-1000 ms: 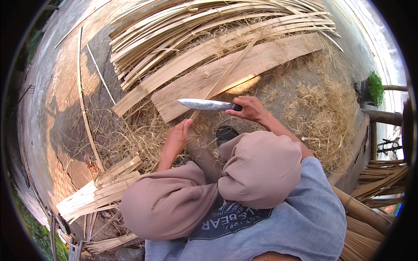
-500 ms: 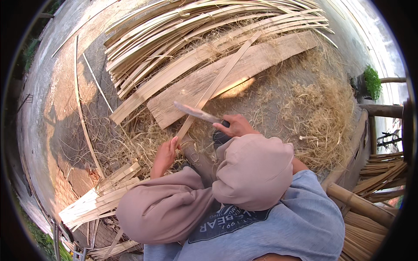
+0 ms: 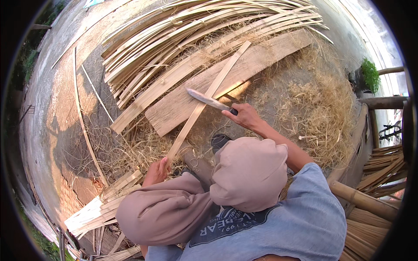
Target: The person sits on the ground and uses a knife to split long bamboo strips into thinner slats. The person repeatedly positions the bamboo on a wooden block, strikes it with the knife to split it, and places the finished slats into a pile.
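Observation:
My left hand (image 3: pixel 157 170) is closed round the near end of a long, flat bamboo strip (image 3: pixel 190 123). The strip slants away to the upper right and passes over a wide wooden plank (image 3: pixel 167 114) on the ground. In my right hand (image 3: pixel 244 115) is a knife (image 3: pixel 209 100), gripped by its dark handle. Its blade lies across the strip, near the strip's middle, pointing left. Whether the edge touches the strip I cannot tell for sure. Both of my knees are covered in brownish-pink cloth.
A large stack of bamboo strips (image 3: pixel 161 48) lies beyond the plank. Curly shavings (image 3: pixel 322 117) cover the ground at right and around the plank. More pale strips (image 3: pixel 93 209) lie at lower left. A bamboo pole (image 3: pixel 363 200) and bundled strips (image 3: pixel 370 230) are at lower right.
My right hand and the knife have moved away from me and to the right along the strip, the arm reaching out further. My left hand has come slightly nearer with the strip's end.

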A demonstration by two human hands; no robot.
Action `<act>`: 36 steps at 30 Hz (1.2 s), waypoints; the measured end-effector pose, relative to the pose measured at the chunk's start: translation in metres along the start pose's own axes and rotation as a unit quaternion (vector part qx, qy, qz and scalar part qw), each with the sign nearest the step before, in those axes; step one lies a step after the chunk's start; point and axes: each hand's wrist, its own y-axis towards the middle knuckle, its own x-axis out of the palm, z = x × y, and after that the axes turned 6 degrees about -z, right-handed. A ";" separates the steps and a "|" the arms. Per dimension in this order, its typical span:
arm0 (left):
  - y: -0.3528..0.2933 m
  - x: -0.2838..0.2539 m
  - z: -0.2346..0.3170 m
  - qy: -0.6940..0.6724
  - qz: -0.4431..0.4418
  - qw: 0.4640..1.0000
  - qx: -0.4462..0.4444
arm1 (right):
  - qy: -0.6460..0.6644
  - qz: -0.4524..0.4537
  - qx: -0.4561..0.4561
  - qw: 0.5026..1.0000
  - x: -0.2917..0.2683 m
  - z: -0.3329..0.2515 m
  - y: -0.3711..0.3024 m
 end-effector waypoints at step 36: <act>-0.227 -0.143 0.011 -0.054 0.039 0.993 -0.102 | -0.147 0.161 -0.252 0.943 -0.064 -0.129 0.063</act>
